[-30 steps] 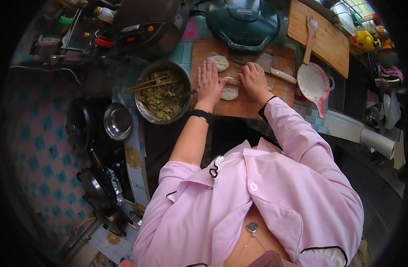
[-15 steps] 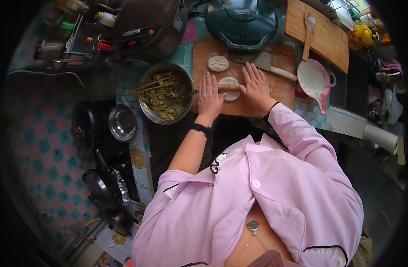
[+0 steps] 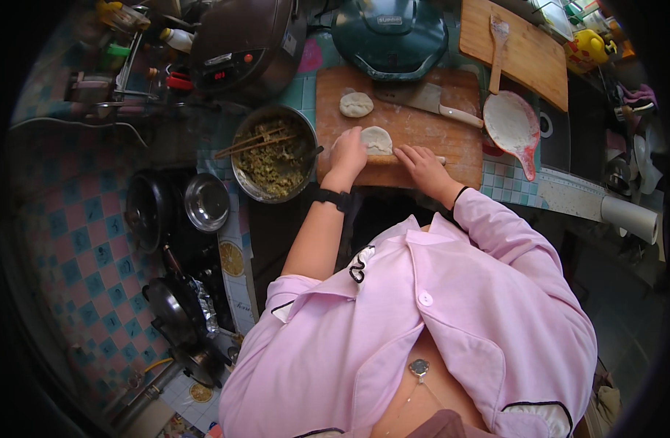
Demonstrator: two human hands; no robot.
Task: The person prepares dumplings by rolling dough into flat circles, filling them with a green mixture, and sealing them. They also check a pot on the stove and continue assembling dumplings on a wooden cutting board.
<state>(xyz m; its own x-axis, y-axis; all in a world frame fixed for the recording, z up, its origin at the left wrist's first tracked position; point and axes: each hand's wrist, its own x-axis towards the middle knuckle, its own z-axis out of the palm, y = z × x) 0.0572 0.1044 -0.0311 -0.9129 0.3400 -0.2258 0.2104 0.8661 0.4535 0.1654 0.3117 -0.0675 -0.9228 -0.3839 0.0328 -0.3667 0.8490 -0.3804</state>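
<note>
My left hand [image 3: 347,155] has its fingers curled on the left end of a wooden rolling pin [image 3: 381,159], beside a flattened dough round [image 3: 375,138]. My right hand [image 3: 425,166] rests bent fingers on the pin's right part. The pin lies along the near side of the dough on a floured wooden board [image 3: 445,157]. A dough piece [image 3: 356,104] sits farther back, near a cleaver [image 3: 422,98] with a pale handle. Left of the board is a steel bowl [image 3: 270,189] of chopped greenish mixture with chopsticks across it.
A dark green appliance [image 3: 389,46] and a brown cooker [image 3: 240,51] stand behind. On the right lie a second board [image 3: 533,58], a wooden spatula [image 3: 498,55], a red-rimmed dish [image 3: 510,120] and a white roll [image 3: 627,217]. Pans [image 3: 145,212] and a steel bowl [image 3: 205,202] sit lower left.
Both hands have gone from stretched fingers to bent fingers on the rolling pin. The pin has moved toward me from across the dough to its near side.
</note>
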